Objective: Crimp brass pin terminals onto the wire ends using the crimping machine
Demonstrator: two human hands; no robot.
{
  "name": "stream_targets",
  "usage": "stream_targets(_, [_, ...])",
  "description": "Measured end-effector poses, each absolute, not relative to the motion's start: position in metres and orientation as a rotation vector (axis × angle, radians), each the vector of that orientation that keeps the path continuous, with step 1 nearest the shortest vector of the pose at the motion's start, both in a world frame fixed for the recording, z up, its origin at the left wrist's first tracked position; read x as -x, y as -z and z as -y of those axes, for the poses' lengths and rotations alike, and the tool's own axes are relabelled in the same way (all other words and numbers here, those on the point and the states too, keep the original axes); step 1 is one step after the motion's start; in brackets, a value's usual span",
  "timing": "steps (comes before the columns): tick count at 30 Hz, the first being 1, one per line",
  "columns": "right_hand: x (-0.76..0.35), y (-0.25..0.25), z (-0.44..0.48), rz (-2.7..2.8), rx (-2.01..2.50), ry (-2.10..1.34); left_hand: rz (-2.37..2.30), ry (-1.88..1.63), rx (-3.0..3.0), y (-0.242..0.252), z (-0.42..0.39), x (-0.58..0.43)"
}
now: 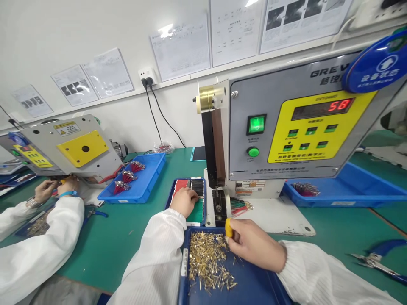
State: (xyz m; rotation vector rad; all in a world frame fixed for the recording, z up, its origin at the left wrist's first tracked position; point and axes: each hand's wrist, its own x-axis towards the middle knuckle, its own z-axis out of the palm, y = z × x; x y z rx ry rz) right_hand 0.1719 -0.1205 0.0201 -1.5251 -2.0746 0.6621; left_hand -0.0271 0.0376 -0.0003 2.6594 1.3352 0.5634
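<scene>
The left hand [184, 201] is half-curled over wires [197, 186], likely light, limp, best pinched near ends; right hand [254, 240] nearly closed, pin tray [251, 288] one o'clock; both holds unclear.

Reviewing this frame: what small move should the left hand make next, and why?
Probably draw one of the wires from the wire tray: the left hand is over them, while the right hand is by the gold pins, close to the press tooling. Whether either hand already pinches something is hard to tell.
</scene>
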Motion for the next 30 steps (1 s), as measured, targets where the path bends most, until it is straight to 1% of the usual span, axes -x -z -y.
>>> stream_targets(8, [-0.178, -0.026, 0.120, 2.164, 1.462, -0.710, -1.341, -0.568, -2.682, -0.001, -0.036, 0.025])
stream_targets(12, [-0.179, -0.025, 0.120, 2.197, 1.420, -0.683, -1.340, -0.634, -2.654, -0.001, -0.037, 0.023])
stream_targets(19, [-0.179, -0.023, 0.118, 2.164, 1.536, -0.704, -1.352, -0.754, -2.502, 0.001, -0.043, 0.022])
stream_targets(24, [-0.178, -0.009, 0.110, 2.269, 1.501, -0.672, -1.376, -0.832, -2.445, 0.004, -0.048, 0.022])
stream_targets(30, [-0.183, 0.014, 0.089, 2.444, 1.434, -0.671, -1.359, -0.844, -2.445, 0.013, -0.058, 0.023])
